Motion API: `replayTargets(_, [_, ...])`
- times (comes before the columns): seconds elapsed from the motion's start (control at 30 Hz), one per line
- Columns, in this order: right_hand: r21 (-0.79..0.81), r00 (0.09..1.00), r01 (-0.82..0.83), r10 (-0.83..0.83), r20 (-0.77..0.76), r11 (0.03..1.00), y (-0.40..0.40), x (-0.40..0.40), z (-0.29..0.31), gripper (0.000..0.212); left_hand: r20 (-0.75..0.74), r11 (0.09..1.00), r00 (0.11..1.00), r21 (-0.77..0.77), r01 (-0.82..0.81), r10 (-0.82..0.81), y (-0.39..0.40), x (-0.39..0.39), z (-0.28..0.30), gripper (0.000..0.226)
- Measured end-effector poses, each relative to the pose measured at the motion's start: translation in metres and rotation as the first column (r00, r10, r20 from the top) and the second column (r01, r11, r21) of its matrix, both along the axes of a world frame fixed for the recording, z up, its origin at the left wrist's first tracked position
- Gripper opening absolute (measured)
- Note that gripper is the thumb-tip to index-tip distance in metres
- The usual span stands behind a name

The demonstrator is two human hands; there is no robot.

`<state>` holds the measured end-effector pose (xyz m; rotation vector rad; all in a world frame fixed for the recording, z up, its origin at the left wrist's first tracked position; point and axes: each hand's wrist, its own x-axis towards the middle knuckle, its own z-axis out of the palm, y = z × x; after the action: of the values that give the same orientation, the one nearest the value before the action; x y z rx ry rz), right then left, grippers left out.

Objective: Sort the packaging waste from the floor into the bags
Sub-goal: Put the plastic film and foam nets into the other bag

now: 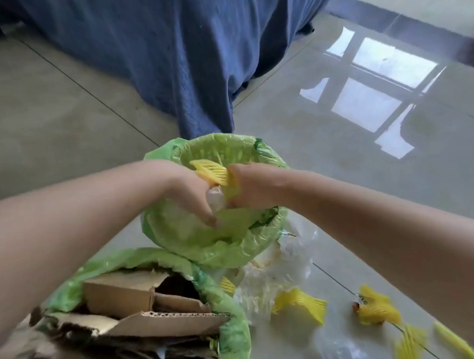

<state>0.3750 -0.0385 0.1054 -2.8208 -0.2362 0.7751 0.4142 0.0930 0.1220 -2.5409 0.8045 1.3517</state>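
- Cardboard (144, 314) pieces, torn and corrugated, fill the near green bag (230, 314) at the bottom left of the frame; its rim is rolled down around them.
- Yellow foam nets lie scattered on the floor (338, 175) at the lower right: one (302, 306) just beside the near bag, another (374, 310) further right, more blurred ones (413, 345) at the bottom edge.
- Clear plastic film (284, 271) is heaped between the two bags, partly under the far bag's rim.
- Second green bag (219, 249) sits mid-frame, mouth open and rim folded outward.
- Both forearms reach in from the bottom corners and meet over that open mouth.
- Left hand (188, 191): fingers curled downward, gripping a clear crumpled plastic piece (216, 200) and touching the yellow net (211, 172) from the left.
- Right hand (247, 187): fingers curled round the right end of that same yellow net, pinching it.
- That net and the clear piece are held together above the bag's opening, inside its rim outline.
- Blue fabric (188, 60) hangs to the floor just behind the far bag, in the upper centre.
- Window reflection (375, 94) shows on the glossy tiles, upper right.
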Motion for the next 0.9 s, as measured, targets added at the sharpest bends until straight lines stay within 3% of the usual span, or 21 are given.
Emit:
replayTargets(0.13, [0.049, 0.989, -0.001, -0.006, 0.146, 0.999, -0.023, -0.039, 0.044, 0.048, 0.125, 0.988, 0.988, 0.133, 0.071, -0.088, 0.007, -0.005, 0.032, 0.085])
replayTargets(0.2, [0.08, 0.979, 0.053, -0.067, 0.194, 0.995, -0.038, -0.063, 0.058, 0.049, 0.161, 0.991, 0.984, 0.121, 0.056, -0.075, 0.013, -0.01, 0.047, 0.094])
replayTargets(0.3, [0.146, 0.947, 0.189, -0.22, 0.235, 0.971, -0.062, -0.103, 0.061, 0.056, 0.323, 0.998, 0.946, -0.056, 0.0, 0.018, 0.021, -0.023, 0.074, 0.093])
replayTargets(0.43, [0.27, 0.89, 0.337, -0.398, 0.221, 0.902, -0.09, -0.157, 0.046, 0.05, 0.495, 0.937, 0.851, -0.349, 0.012, 0.174, 0.011, -0.059, 0.109, 0.064])
replayTargets(0.6, [0.247, 0.89, 0.405, -0.441, 0.114, 0.88, -0.109, -0.203, 0.006, 0.051, 0.36, 0.822, 0.914, -0.567, 0.057, 0.185, -0.04, -0.136, 0.111, 0.046])
replayTargets(0.73, [0.227, 0.901, 0.402, -0.427, 0.074, 0.887, -0.117, -0.211, -0.031, 0.063, 0.267, 0.868, 0.956, -0.495, 0.027, 0.122, -0.092, -0.18, 0.049, 0.052])
replayTargets(0.83, [0.205, 0.91, 0.39, -0.41, 0.065, 0.898, -0.122, -0.207, -0.06, 0.074, 0.15, 0.901, 0.953, -0.393, -0.186, 0.262, -0.109, -0.2, -0.019, 0.061])
replayTargets(0.9, [0.169, 0.923, 0.37, -0.382, 0.048, 0.914, -0.126, -0.204, -0.079, 0.081, 0.114, 0.874, 0.904, -0.329, -0.357, 0.412, -0.104, -0.206, -0.06, 0.064])
